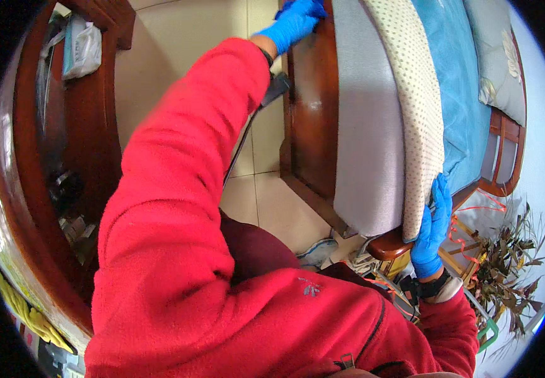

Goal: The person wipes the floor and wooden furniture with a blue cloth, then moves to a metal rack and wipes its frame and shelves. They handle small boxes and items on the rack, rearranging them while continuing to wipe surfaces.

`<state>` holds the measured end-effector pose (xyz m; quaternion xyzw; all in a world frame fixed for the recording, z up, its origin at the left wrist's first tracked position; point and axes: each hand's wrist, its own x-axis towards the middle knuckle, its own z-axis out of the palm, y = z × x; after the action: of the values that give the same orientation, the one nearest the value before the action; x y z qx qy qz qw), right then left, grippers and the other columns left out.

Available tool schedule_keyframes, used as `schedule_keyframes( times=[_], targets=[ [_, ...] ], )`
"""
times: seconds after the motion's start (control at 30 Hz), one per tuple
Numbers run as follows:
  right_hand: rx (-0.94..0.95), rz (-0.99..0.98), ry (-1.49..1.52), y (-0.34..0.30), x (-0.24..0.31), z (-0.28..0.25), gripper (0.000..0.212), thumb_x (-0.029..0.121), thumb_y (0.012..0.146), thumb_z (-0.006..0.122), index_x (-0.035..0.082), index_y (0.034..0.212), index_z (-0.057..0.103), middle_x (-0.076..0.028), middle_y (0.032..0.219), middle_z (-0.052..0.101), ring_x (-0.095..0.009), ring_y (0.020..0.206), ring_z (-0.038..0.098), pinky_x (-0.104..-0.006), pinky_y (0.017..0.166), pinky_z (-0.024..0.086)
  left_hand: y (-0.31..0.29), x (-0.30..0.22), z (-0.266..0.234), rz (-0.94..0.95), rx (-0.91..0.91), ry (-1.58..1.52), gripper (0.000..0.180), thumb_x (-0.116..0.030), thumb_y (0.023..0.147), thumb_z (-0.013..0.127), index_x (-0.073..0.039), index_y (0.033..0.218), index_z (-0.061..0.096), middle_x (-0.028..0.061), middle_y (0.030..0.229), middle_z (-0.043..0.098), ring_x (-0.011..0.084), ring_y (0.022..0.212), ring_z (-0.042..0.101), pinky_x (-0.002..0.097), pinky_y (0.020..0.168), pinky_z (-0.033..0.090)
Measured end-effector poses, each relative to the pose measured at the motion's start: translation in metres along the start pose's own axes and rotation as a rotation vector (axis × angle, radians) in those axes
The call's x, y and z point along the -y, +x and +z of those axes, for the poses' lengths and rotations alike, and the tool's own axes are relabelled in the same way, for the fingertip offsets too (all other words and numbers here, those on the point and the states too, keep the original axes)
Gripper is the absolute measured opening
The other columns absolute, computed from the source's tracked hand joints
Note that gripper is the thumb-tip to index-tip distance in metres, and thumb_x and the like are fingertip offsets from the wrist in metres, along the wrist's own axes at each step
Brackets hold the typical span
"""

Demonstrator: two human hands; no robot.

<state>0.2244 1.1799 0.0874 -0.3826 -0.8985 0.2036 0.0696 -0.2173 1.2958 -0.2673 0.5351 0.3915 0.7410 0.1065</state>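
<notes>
My left hand (pixel 288 28), in a blue glove, reaches to the top of the view. Its fingers close on a bunched dark blue cloth (pixel 313 7), pressed against the brown wooden bed rail (pixel 312 101). The cloth is partly cut off by the view's edge. My right hand (pixel 434 223), also gloved in blue, rests with straight fingers along the corner of a cream dotted bed pad (pixel 420 120). Under the pad lies a grey mattress (pixel 370 138). A rounded wooden bed-frame end (pixel 389 246) shows beside the right hand.
A teal blanket (pixel 458 82) and a grey floral pillow (pixel 499 57) lie on the bed. A dark wooden cabinet (pixel 80 151) with a white plastic bag (pixel 86 53) stands left. A dried plant (pixel 505 271) with red ribbons is at the right. A black pole-like tool (pixel 275 90) stands near my left forearm.
</notes>
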Motion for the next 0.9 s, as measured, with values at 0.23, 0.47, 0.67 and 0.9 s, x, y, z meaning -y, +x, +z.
schedule_keyframes(
  times=[0.23,0.47,0.67,0.9],
  targets=[
    [-0.004,-0.012,-0.086,0.0,0.001,-0.002,0.05,0.013,0.096,0.045,-0.003,0.143,0.045,-0.021,0.153,0.038,-0.035,0.143,0.034,-0.0432,0.118,0.023,0.001,-0.009,0.002,-0.549,-0.088,-0.144,0.076,-0.01,0.078,0.068,-0.008,0.141,0.025,0.0172,0.142,0.031,0.0288,0.133,0.031,0.033,0.107,0.026],
    [-0.008,0.01,-0.071,0.0,-0.002,0.002,0.051,0.013,0.095,0.045,-0.002,0.144,0.045,-0.02,0.153,0.038,-0.034,0.143,0.034,-0.0433,0.119,0.023,-0.119,-0.114,0.057,-0.718,-0.023,0.416,0.041,0.008,0.074,0.049,-0.007,0.112,0.052,0.0132,0.092,0.055,0.0326,0.089,0.054,0.0407,0.08,0.044],
    [0.034,-0.03,-0.148,0.001,0.001,-0.003,0.052,0.014,0.095,0.046,-0.002,0.144,0.044,-0.02,0.153,0.038,-0.035,0.143,0.034,-0.0437,0.119,0.023,-0.131,-0.114,0.062,-0.788,-0.037,0.442,0.02,0.0,0.084,0.052,-0.014,0.096,0.058,0.0115,0.082,0.061,0.0326,0.078,0.059,0.0375,0.075,0.048],
    [0.007,-0.066,-0.118,0.002,-0.001,-0.002,0.052,0.009,0.094,0.045,-0.002,0.144,0.044,-0.021,0.153,0.037,-0.035,0.143,0.034,-0.0443,0.119,0.022,-0.08,-0.055,0.018,-0.549,0.026,0.37,0.03,0.012,0.07,0.053,-0.006,0.095,0.055,0.0167,0.087,0.057,0.0374,0.087,0.057,0.0429,0.076,0.046]
  ],
)
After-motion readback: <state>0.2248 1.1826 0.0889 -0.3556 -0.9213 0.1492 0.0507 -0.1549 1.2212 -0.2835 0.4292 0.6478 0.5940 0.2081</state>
